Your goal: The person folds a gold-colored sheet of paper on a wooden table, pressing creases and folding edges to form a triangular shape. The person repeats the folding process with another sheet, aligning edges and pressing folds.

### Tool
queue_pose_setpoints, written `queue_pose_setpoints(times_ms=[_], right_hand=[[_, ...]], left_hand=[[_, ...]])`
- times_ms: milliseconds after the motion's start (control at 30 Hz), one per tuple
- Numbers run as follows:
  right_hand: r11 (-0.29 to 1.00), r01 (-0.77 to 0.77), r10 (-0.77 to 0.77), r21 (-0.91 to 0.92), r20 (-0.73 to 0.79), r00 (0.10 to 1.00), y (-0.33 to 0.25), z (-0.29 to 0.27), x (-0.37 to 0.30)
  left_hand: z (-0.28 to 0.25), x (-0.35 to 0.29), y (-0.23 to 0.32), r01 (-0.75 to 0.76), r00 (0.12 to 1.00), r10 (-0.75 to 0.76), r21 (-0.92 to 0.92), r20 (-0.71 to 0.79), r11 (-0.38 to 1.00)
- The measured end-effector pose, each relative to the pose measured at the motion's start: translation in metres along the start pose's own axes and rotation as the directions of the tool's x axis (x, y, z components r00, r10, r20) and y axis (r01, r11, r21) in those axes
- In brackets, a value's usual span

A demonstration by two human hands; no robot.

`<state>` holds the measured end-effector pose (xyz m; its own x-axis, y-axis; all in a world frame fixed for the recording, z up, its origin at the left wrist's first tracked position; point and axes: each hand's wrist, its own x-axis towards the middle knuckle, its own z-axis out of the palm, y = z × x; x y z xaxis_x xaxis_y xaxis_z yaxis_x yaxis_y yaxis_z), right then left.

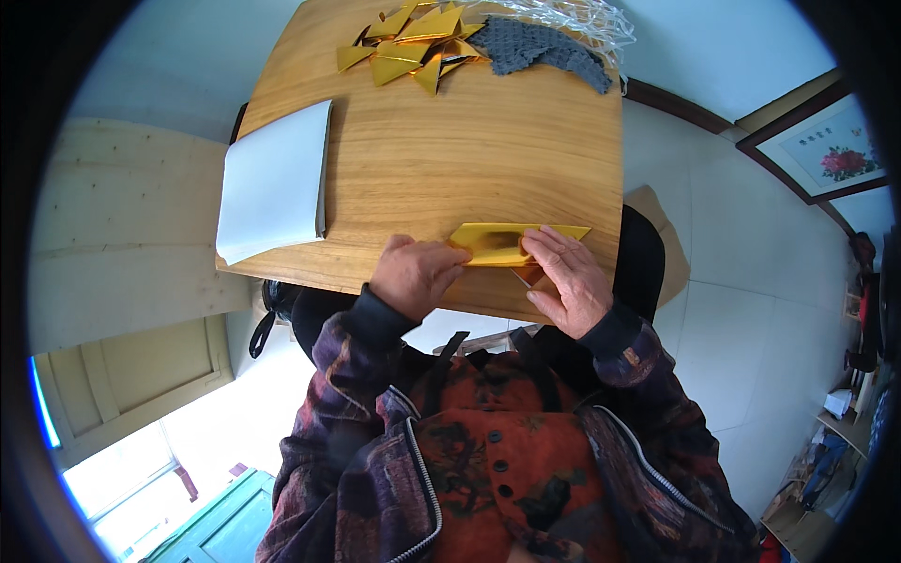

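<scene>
A strip of gold foil paper [495,245], folded with a pointed right end, lies near the table's front edge. A small flap sticks out from under its lower edge toward me. My left hand [416,275] is closed, pinching the strip's left end with thumb and fingers. On the strip's right part rest the stretched-out fingers of my right hand [570,283]; its thumb stands apart, below the strip. The fingers hide some of the folds there.
Across the wooden table [469,141], a pile of folded gold foil pieces [413,42] sits at the far edge. Beside it are a grey textured cloth [540,52] and clear plastic strips [582,23]. A stack of white sheets [277,183] lies at the left edge.
</scene>
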<state>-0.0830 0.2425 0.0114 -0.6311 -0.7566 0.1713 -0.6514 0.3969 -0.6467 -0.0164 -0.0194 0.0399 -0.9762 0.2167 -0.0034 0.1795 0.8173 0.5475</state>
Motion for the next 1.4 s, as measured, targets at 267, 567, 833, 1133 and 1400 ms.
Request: queue_pose_setpoints(times_ms=[267, 567, 833, 1133, 1400], right_hand=[[0.996, 0.015, -0.016, -0.086, -0.007, 1.0, -0.005, 0.001, 0.0], [0.994, -0.058, 0.059, -0.096, 0.008, 0.998, -0.009, 0.002, 0.002], [0.985, -0.06, 0.065, -0.163, 0.025, 0.998, -0.01, 0.0, 0.003], [0.984, -0.058, 0.06, -0.168, 0.006, 0.998, -0.013, 0.002, 0.005], [0.973, -0.083, 0.088, -0.217, 0.013, 0.996, -0.015, 0.006, 0.008]], left_hand=[[0.004, 0.035, -0.009, 0.091, 0.993, -0.092, -0.026, -0.07, 0.996], [0.01, 0.036, -0.007, 0.134, 0.984, -0.138, -0.037, -0.115, 0.99], [0.015, 0.037, -0.006, 0.153, 0.974, -0.152, -0.009, -0.169, 0.988], [0.014, 0.038, -0.005, 0.172, 0.973, -0.171, -0.006, -0.156, 0.985], [0.013, 0.039, -0.004, 0.175, 0.972, -0.176, -0.017, -0.156, 0.984]])
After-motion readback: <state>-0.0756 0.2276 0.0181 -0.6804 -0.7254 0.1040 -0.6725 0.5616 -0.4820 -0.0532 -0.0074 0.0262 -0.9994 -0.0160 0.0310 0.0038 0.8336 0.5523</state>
